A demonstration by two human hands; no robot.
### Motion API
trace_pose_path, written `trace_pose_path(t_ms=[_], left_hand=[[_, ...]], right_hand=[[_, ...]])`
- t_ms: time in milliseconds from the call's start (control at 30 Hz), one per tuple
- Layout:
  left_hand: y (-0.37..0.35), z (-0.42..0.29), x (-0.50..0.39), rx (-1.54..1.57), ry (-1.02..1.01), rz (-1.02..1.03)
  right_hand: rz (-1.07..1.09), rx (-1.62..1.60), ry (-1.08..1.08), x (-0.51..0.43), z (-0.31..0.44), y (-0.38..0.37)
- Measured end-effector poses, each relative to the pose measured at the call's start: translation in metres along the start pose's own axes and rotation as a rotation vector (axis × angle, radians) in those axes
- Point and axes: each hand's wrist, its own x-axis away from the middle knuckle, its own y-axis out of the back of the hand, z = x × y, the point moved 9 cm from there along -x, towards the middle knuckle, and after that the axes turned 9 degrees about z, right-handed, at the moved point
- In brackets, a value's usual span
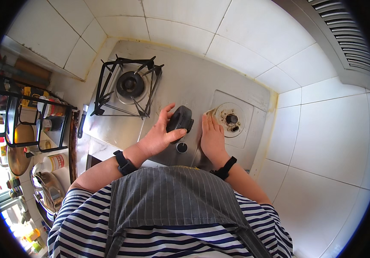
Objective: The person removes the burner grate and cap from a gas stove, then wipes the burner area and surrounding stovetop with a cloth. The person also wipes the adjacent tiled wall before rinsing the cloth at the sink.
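My left hand [160, 133] grips a black gas burner head [180, 120], tilted on edge above the steel stovetop [185, 80]. My right hand [213, 135] lies flat with its fingers together at the left edge of the right burner's round recess. Under its fingertips shows a bit of pale, stained cloth [210, 113]. In that recess the bare burner base [231, 119] stands amid brown grime. A black control knob [181, 147] sits just below the burner head.
The left burner [130, 84] stands inside a black pan support [99, 92]. A black rack [41, 129] with jars and bottles is at the left, beside a dark-handled utensil [82, 124]. White wall tiles [178, 30] surround the stovetop; a range hood [330, 38] hangs upper right.
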Motion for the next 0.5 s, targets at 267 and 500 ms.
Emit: trace_pose_path(t_ms=[267,500], left_hand=[[-0.005,0.006,0.010,-0.027,0.019,0.012],[0.008,0.007,0.012,0.021,-0.011,-0.045]], right_hand=[[-0.163,-0.190,-0.091,-0.034,-0.035,0.009],[-0.121,-0.127,-0.124,-0.031,-0.030,0.007]])
